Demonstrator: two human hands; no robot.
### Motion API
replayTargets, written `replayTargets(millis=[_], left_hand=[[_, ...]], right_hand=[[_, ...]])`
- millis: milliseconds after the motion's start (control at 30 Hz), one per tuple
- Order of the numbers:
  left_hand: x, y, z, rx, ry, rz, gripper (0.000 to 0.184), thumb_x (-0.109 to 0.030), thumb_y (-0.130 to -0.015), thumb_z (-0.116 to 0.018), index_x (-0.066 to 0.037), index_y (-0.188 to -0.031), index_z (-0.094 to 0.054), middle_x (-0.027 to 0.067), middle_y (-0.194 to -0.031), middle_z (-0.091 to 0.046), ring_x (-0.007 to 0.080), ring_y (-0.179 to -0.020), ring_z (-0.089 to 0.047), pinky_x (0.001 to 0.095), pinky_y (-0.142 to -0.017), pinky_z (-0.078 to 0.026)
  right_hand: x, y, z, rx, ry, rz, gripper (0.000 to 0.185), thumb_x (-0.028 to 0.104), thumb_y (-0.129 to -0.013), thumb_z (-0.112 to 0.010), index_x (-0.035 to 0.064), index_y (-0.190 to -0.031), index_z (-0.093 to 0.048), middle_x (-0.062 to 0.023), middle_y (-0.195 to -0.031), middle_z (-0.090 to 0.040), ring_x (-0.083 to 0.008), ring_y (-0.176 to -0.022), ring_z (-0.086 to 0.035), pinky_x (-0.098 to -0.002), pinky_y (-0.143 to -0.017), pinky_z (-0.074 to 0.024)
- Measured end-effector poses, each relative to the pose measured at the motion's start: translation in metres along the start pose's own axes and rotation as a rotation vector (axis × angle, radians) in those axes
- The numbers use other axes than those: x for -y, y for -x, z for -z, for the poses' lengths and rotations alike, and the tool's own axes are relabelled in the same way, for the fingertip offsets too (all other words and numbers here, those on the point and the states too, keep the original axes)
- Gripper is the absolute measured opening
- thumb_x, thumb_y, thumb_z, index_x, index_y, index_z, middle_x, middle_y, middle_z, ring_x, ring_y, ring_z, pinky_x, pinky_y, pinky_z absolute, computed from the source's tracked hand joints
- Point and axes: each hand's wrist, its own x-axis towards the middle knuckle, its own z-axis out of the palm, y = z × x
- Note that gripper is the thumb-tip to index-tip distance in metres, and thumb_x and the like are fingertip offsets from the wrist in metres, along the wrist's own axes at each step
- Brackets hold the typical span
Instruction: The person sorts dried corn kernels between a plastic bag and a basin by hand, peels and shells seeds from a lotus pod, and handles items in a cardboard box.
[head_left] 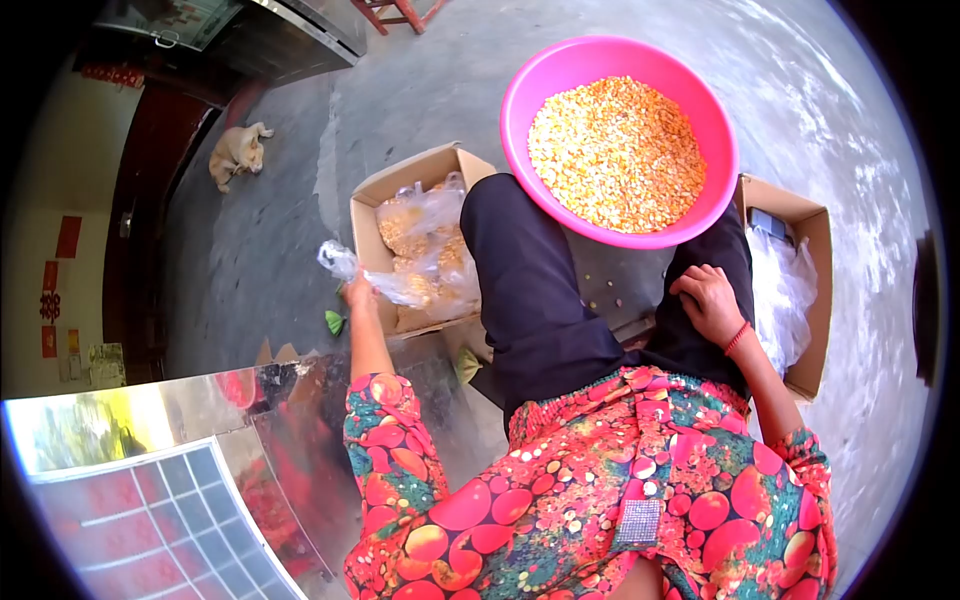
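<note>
My left hand [360, 293] is closed round the gathered neck of a clear plastic bag [408, 288]. The neck's loose end [338, 260] sticks out beyond my fingers. The bag's body lies in an open cardboard box [375, 190], among bagged corn kernels [405, 235], left of my knee. My right hand [712, 300] rests on my right thigh, holding nothing, with its fingers loosely bent and a little apart. On my knees sits a pink basin [520, 130] containing loose yellow corn kernels [620, 150].
A second cardboard box [815, 290] at my right holds clear plastic bags [785, 285] and a dark object [768, 224]. Close on my left is a shiny panel [190, 400]. A dog [238, 155] lies on the concrete floor [290, 220]. Wooden legs [400, 15] stand farther off.
</note>
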Motion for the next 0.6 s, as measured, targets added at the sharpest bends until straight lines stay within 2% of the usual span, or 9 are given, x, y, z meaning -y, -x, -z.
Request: replayTargets(millis=[67,133,167,233,300,333,367,467,600], left_hand=[[-0.01,-0.012,0.002,-0.001,0.069,-0.098,0.019,-0.024,-0.078,-0.064,-0.013,-0.094,-0.063,0.0038,-0.074,-0.058,0.0124,-0.05,-0.049,0.0254,-0.037,-0.036],[-0.021,-0.021,0.002,-0.108,-0.254,-0.318,0.021,-0.021,-0.078,-0.063,-0.011,-0.096,-0.062,0.0056,-0.079,-0.061,0.0139,-0.053,-0.052,0.0266,-0.04,-0.039],[-0.019,-0.025,-0.002,-0.103,-0.256,-0.317,0.021,-0.021,-0.078,-0.063,-0.011,-0.096,-0.062,0.0056,-0.079,-0.061,0.0139,-0.053,-0.052,0.0266,-0.04,-0.039],[-0.01,-0.025,-0.012,0.318,-0.279,-0.63,0.024,-0.022,-0.08,-0.061,-0.008,-0.099,-0.061,0.0056,-0.08,-0.062,0.0145,-0.057,-0.055,0.0256,-0.043,-0.041],[-0.019,0.042,-0.043,0.514,-0.563,-0.301,0.021,-0.008,-0.082,-0.054,0.0,-0.101,-0.06,0.0059,-0.089,-0.062,0.0149,-0.076,-0.058,0.0258,-0.069,-0.047],[0.022,0.018,-0.057,0.603,-0.585,-0.379,0.024,-0.01,-0.086,-0.049,-0.003,-0.106,-0.06,0.0045,-0.096,-0.061,0.0147,-0.086,-0.057,0.0285,-0.076,-0.046],[0.051,0.015,-0.074,0.762,-0.535,-0.297,0.027,-0.015,-0.088,-0.045,-0.005,-0.109,-0.059,0.006,-0.105,-0.061,0.017,-0.093,-0.056,0.0306,-0.08,-0.045],[0.104,0.043,-0.119,0.63,-0.744,-0.398,0.028,-0.021,-0.087,-0.047,-0.006,-0.107,-0.06,0.0116,-0.106,-0.061,0.0224,-0.091,-0.059,0.0322,-0.077,-0.046],[0.089,0.086,-0.127,0.632,-0.932,-0.498,0.026,-0.019,-0.081,-0.053,-0.005,-0.102,-0.06,0.0153,-0.1,-0.061,0.0273,-0.088,-0.059,0.0343,-0.076,-0.046]], right_hand=[[0.0,0.0,0.0,-0.006,-0.002,0.009,0.01,0.003,-0.069,-0.055,0.0101,-0.076,-0.058,-0.0049,-0.076,-0.054,-0.0237,-0.077,-0.05,-0.0339,-0.071,-0.0369],[-0.001,-0.001,0.0,0.012,0.006,-0.007,0.011,0.003,-0.068,-0.055,0.01,-0.076,-0.058,-0.0047,-0.076,-0.054,-0.0236,-0.078,-0.05,-0.0339,-0.071,-0.0369],[0.0,-0.001,0.0,0.012,0.007,-0.012,0.011,0.003,-0.068,-0.055,0.01,-0.076,-0.058,-0.0047,-0.076,-0.054,-0.0236,-0.078,-0.05,-0.0339,-0.071,-0.0369],[0.0,-0.001,-0.001,0.015,0.008,-0.006,0.011,0.003,-0.067,-0.056,0.01,-0.076,-0.058,-0.0047,-0.076,-0.054,-0.0235,-0.078,-0.05,-0.0341,-0.071,-0.0369],[-0.001,-0.001,-0.002,0.018,0.017,-0.007,0.012,0.004,-0.067,-0.056,0.0101,-0.077,-0.058,-0.0047,-0.076,-0.054,-0.0236,-0.078,-0.051,-0.0342,-0.071,-0.0369],[-0.002,-0.001,-0.003,0.017,0.027,-0.007,0.012,0.004,-0.066,-0.056,0.0102,-0.077,-0.058,-0.0047,-0.077,-0.054,-0.0236,-0.078,-0.051,-0.0344,-0.071,-0.0369],[-0.002,-0.001,-0.004,0.013,0.027,-0.009,0.012,0.004,-0.066,-0.056,0.0102,-0.077,-0.058,-0.0047,-0.077,-0.054,-0.0236,-0.078,-0.051,-0.0344,-0.071,-0.0369],[-0.004,0.001,-0.001,0.011,0.021,-0.01,0.013,0.004,-0.066,-0.056,0.0104,-0.077,-0.058,-0.0048,-0.077,-0.053,-0.0236,-0.078,-0.051,-0.0345,-0.071,-0.037],[-0.004,0.003,0.002,0.005,0.024,0.0,0.013,0.005,-0.066,-0.057,0.0104,-0.077,-0.058,-0.0047,-0.076,-0.053,-0.0232,-0.078,-0.051,-0.0343,-0.071,-0.0369]])
